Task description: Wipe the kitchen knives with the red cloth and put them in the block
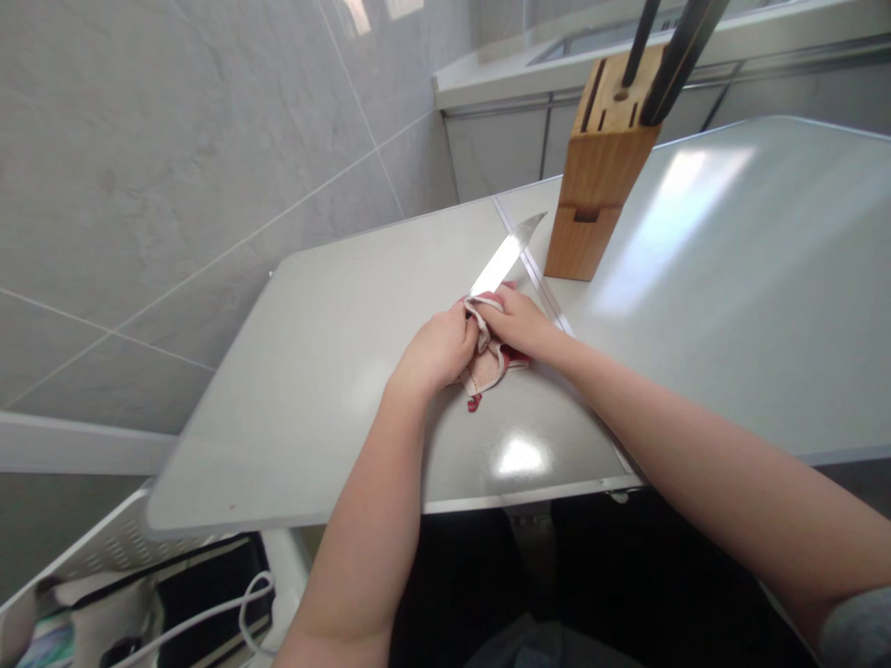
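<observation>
Over the pale table, a knife [502, 260] points its bare blade away from me, toward the far right. My left hand [440, 345] is closed around its handle end, and the handle itself is hidden. A red and beige cloth [485, 368] is bunched against the base of the blade. My right hand [516, 322] grips this cloth, its fingers partly covered by the folds. A lower corner of the cloth, with a small red loop, hangs toward me. Both hands are close together, almost touching.
A wooden knife block [591, 204] holding black-handled knives stands to the right of the blade. The folding table [313, 371] has a metal seam near my right hand. A white basket [104, 547] with a cable sits below left. Behind are a tiled wall and a counter [480, 79].
</observation>
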Motion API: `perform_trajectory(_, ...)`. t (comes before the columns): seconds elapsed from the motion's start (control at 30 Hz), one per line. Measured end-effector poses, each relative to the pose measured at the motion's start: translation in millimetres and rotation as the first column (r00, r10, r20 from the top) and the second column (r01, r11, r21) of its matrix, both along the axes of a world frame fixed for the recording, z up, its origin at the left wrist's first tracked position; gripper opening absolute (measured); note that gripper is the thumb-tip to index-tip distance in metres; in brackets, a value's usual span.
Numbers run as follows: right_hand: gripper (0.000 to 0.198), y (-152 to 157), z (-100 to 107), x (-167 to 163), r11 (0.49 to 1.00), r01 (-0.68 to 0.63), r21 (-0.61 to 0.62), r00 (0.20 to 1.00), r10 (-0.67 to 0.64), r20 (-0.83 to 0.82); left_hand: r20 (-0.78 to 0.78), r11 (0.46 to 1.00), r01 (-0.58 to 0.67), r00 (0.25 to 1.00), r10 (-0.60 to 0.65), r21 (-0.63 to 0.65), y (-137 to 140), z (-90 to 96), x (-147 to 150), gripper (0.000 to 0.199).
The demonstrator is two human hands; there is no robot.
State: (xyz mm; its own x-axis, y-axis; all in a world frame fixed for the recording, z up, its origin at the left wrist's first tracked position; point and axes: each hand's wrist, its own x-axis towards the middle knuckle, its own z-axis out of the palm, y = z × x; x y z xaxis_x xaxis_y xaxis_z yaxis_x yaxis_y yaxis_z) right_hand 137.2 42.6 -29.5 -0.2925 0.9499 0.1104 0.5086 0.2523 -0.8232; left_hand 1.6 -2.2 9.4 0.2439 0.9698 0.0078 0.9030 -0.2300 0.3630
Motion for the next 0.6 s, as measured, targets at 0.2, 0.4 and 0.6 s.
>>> perform_trajectory(0.2,0.027,-2.3,4.2,0.6,1.0,-0.003,-0.013,1.0,0.003,0.008,-0.009,1.0,0.007,1.0,-0.007,0.005,-0.3,-0.5,-0.7,0.033)
perform_trajectory(0.4,0.027,-3.1,5.1,0.0,1.0,0.006,-0.024,1.0,-0.005,0.025,0.003,1.0,0.017,1.0,-0.017,0.006,0.2,-1.2,-1.5,0.033)
perform_trajectory(0.6,0.029,-2.6,4.4,0.1,1.0,0.003,-0.018,1.0,-0.002,0.023,0.001,1.0,0.01,1.0,-0.01,-0.002,-0.7,0.3,-1.2,0.032)
